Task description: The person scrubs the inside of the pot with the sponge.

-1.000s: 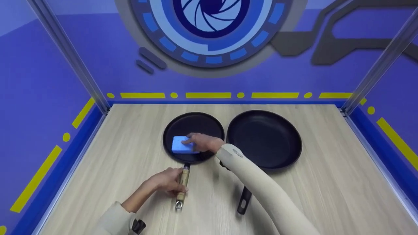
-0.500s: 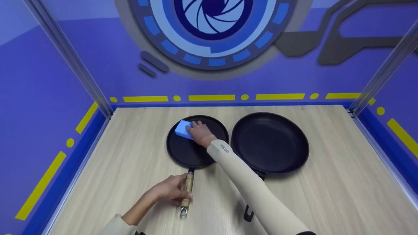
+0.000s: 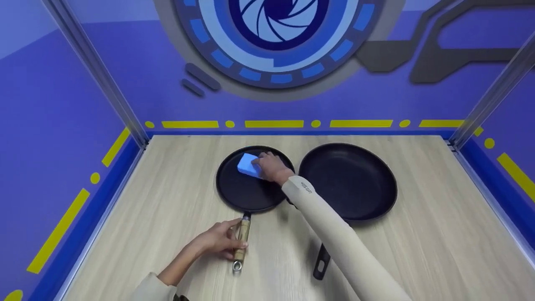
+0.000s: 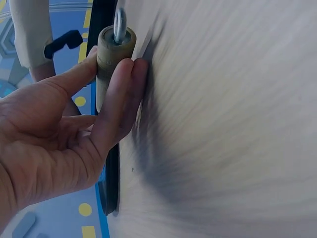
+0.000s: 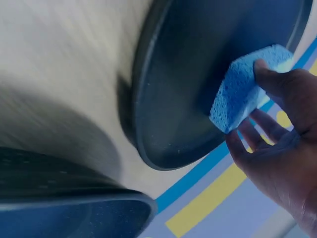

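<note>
A flat black pan (image 3: 238,190) with a low rim lies on the wooden table. Its bamboo-look handle (image 3: 242,238), ending in a metal ring, points toward me. My left hand (image 3: 219,239) pinches that handle between thumb and fingers; in the left wrist view the fingertips (image 4: 138,67) lie along the handle's side. A blue sponge (image 3: 248,164) is over the upper middle of the pan. My right hand (image 3: 272,166) grips its right end, the thumb on one face and the fingers on the other side, as the right wrist view shows (image 5: 242,87).
A larger, deeper black frying pan (image 3: 351,184) stands close on the right, its black handle (image 3: 321,263) toward me, partly under my right sleeve (image 3: 334,234). Blue printed walls (image 3: 267,104) and metal corner posts (image 3: 100,71) enclose the table (image 3: 167,200).
My right hand has wiped the sponge from the pan's lower left up to its upper left, then a little right. The left hand keeps its hold on the handle.
</note>
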Demonstrator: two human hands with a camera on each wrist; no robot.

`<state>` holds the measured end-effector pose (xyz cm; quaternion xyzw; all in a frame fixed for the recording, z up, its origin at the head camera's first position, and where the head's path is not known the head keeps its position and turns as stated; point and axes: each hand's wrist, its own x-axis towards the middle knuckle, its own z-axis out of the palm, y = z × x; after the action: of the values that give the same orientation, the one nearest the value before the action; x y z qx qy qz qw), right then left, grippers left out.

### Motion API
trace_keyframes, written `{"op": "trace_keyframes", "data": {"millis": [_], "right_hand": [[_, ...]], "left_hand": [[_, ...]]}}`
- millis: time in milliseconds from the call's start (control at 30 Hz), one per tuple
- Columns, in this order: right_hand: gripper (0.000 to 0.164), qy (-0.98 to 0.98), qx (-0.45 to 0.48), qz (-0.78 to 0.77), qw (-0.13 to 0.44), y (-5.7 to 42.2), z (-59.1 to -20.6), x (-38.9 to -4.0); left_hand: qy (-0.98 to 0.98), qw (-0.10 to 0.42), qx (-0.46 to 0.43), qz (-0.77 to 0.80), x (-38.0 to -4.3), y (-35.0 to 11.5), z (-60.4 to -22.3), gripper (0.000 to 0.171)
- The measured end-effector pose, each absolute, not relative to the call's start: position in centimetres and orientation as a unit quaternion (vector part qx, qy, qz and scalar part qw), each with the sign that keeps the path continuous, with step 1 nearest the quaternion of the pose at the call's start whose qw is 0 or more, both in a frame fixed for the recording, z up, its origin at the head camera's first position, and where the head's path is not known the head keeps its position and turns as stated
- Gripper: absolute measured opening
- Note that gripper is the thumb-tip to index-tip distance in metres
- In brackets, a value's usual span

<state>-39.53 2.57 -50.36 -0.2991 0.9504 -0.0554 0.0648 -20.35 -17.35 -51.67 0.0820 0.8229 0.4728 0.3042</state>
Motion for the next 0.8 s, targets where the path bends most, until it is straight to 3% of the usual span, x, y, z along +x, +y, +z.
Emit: {"op": "trace_keyframes", "data": {"millis": [133,367,800], "right_hand": [[0.046,0.94,-0.327,-0.064,0.078,3.4,-50.0,-37.6],[0.049,0.926,-0.363,-0.057,0.086,3.7,-49.1,-34.3],[0.049,0.924,-0.376,-0.011,0.064,5.1,-49.3,-31.3]], "left_hand": [[0.835,0.313,0.066,0.448,-20.3,-16.9,-51.5,0.084],[0.849,0.306,0.063,0.426,-20.1,-17.2,-51.2,0.081],[0.852,0.242,0.128,0.445,-18.2,-17.5,-52.2,0.07]]}}
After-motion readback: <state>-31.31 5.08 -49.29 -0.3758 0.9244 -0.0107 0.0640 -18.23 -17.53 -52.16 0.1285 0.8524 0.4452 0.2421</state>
